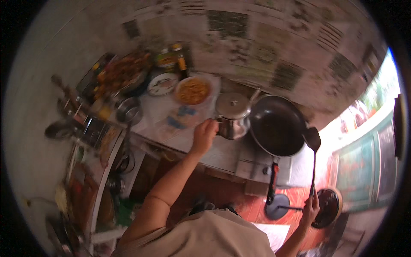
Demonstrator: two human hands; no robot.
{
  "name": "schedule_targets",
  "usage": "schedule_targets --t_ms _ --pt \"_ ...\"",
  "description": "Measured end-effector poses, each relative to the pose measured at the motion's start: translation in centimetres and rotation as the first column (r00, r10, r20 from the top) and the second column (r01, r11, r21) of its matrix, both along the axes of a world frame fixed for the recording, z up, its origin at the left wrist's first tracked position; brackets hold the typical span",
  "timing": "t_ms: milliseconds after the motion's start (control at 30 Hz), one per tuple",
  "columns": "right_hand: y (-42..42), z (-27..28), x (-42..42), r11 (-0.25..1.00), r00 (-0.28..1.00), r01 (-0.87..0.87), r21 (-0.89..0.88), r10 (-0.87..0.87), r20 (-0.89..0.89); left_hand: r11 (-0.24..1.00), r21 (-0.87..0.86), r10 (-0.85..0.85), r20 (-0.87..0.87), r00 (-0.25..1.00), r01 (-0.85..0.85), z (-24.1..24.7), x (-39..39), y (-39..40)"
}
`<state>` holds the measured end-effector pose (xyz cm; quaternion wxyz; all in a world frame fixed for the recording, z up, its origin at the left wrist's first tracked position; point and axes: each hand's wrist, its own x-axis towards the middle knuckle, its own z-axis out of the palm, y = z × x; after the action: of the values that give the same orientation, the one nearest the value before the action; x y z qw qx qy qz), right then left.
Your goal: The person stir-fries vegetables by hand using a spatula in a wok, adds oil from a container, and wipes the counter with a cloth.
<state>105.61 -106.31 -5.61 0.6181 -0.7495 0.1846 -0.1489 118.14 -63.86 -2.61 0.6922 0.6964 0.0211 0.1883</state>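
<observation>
My left hand (pixel 206 133) grips the side handle of a shiny lidded metal pot (pixel 236 127) at the middle of the counter. Just right of the pot is a dark frying pan (pixel 277 125) over a stove, its black and red handle (pixel 273 183) pointing toward me. Lower right, my right hand (pixel 310 208) holds a dark long-handled cooking utensil (pixel 312 139) by its lower end. The utensil's broad head is up by the pan's right rim; whether they touch, I cannot tell. The pan's inside looks dark, with no food visible.
A bowl of orange-coloured food (pixel 193 91), a patterned plate (pixel 163 84) and bottles (pixel 180 61) stand at the back. A heaped container (pixel 123 74) and a small metal pan (pixel 129 110) are further left. A round lid-like object (pixel 277 206) is below the stove.
</observation>
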Motion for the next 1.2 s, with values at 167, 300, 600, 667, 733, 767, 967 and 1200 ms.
schedule_targets --t_ms 167,300,600,667,733,767,967,1200 --pt "3.4 0.9 2.6 0.996 0.995 -0.092 -0.005 0.091 -0.048 0.987 -0.004 0.158 -0.046 0.986 -0.158 -1.1 -4.2 5.5" --pt "5.4 1.0 4.7 0.989 0.988 -0.145 -0.01 0.145 -0.055 0.939 0.044 0.34 0.022 0.94 -0.34 -3.1 -6.4 8.9" --pt "10.3 2.1 6.2 0.972 0.971 -0.232 -0.016 0.231 -0.052 0.783 0.137 0.619 -0.08 0.781 -0.606 -6.5 -9.2 16.3" --pt "10.9 2.3 6.2 0.973 0.972 -0.228 -0.028 0.226 -0.058 0.733 0.184 0.672 -0.044 0.739 -0.655 -6.7 -9.1 17.4" --pt "11.4 2.6 6.1 0.978 0.977 -0.204 -0.035 0.201 -0.075 0.737 0.167 0.672 -0.073 0.737 -0.655 -7.3 -9.1 18.7" --pt "11.6 2.8 5.9 0.981 0.98 -0.19 -0.037 0.186 -0.076 0.729 0.133 0.682 -0.074 0.727 -0.671 -7.9 -8.8 19.3" --pt "11.9 4.2 5.1 0.991 0.989 -0.032 -0.133 0.013 -0.144 0.706 0.081 0.706 -0.151 0.692 -0.703 -13.5 -6.9 22.5" --pt "7.2 5.2 4.0 0.916 0.996 -0.037 -0.399 0.003 -0.085 0.647 0.211 0.747 0.016 0.665 -0.732 -13.3 -6.2 24.7"
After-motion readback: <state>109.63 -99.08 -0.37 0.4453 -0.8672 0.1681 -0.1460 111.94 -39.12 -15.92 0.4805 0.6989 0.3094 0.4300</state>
